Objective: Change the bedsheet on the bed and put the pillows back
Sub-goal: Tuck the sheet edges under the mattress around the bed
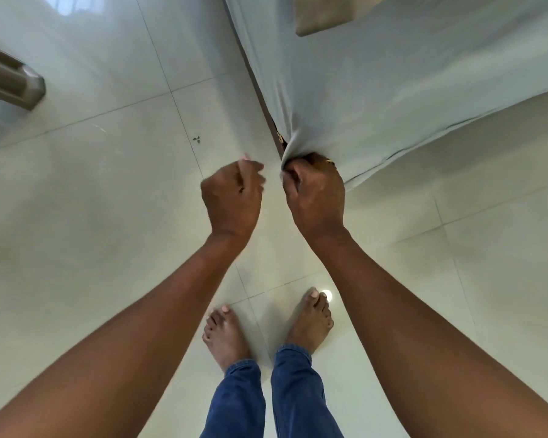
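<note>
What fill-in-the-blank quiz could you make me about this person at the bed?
1. The right hand grips the sheet at its bunched ____.
2. The left hand, fingers curled, holds ____.
3. The person stands on the tiled floor with ____ feet.
4. The jeans are ____ in colour.

Missing words: corner; nothing; bare; blue.
</note>
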